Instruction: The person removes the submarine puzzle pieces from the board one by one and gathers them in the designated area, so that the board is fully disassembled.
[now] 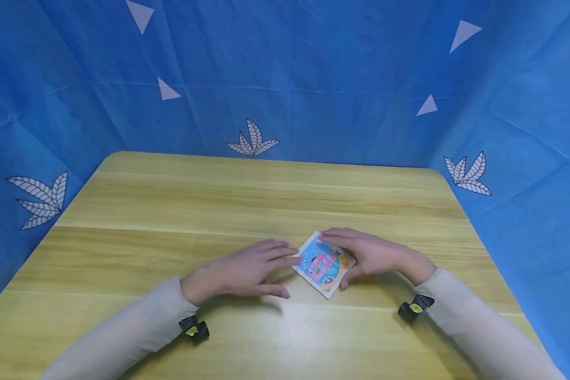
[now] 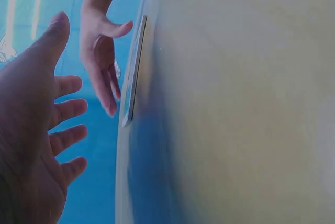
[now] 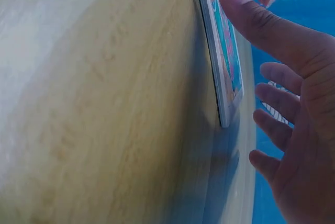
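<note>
A small square picture puzzle (image 1: 320,266) with a pale border lies flat on the wooden table, turned cornerwise in the head view. Pink, teal and orange shapes on blue show on its face. My left hand (image 1: 254,268) hovers at its left corner, fingers extended and thumb apart, the index fingertip over the edge. Over the right side reaches my right hand (image 1: 372,254), fingers spread and thumb near the lower right edge. In the right wrist view the thumb (image 3: 277,30) overlaps the puzzle's face; whether it touches, I cannot tell. Neither hand grips anything.
The light wooden table (image 1: 171,200) has rounded far corners. Blue cloth (image 1: 313,63) with white triangles and leaf prints hangs behind it and at both sides. A small black camera is strapped to each wrist, the left wrist camera (image 1: 195,330) and the right wrist camera (image 1: 414,309).
</note>
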`<state>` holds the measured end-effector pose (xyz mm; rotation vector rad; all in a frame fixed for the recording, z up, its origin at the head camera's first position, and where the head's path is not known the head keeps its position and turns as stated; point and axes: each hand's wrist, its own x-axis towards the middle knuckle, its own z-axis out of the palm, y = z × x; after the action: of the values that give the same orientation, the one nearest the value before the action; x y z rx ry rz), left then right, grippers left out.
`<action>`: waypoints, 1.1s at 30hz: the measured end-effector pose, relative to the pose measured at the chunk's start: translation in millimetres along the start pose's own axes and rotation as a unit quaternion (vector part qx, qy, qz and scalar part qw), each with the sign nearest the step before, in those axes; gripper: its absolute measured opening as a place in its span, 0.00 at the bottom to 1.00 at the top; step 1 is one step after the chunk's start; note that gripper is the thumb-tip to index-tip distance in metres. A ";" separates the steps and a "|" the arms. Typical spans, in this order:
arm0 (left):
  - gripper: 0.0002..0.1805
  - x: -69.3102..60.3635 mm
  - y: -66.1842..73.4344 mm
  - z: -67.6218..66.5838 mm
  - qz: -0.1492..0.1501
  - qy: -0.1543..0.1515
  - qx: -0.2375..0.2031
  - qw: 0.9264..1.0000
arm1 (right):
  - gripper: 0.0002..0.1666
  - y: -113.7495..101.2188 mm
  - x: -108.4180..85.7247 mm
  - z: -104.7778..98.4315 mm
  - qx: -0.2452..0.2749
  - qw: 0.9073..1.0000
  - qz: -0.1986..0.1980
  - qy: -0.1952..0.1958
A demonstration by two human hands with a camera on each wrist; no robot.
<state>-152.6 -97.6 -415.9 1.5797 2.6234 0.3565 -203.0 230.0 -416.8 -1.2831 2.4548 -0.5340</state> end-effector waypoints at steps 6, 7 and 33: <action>0.40 9.5 4.0 6.5 0.023 -0.016 0.002 1.000 | 0.62 -1.9 1.6 -0.8 0.004 1.000 -0.002 -0.005; 0.40 10.8 4.7 7.1 0.025 -0.020 0.003 0.999 | 0.62 -2.1 2.2 -0.6 0.002 1.000 -0.005 -0.006; 0.44 12.3 5.3 13.7 -0.004 -0.093 0.021 0.995 | 0.55 -9.3 8.4 9.6 -0.031 0.999 -0.003 -0.012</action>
<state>-151.5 -82.1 -427.2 1.5323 2.5114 0.1474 -196.8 216.5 -421.9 -1.3125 2.4669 -0.4437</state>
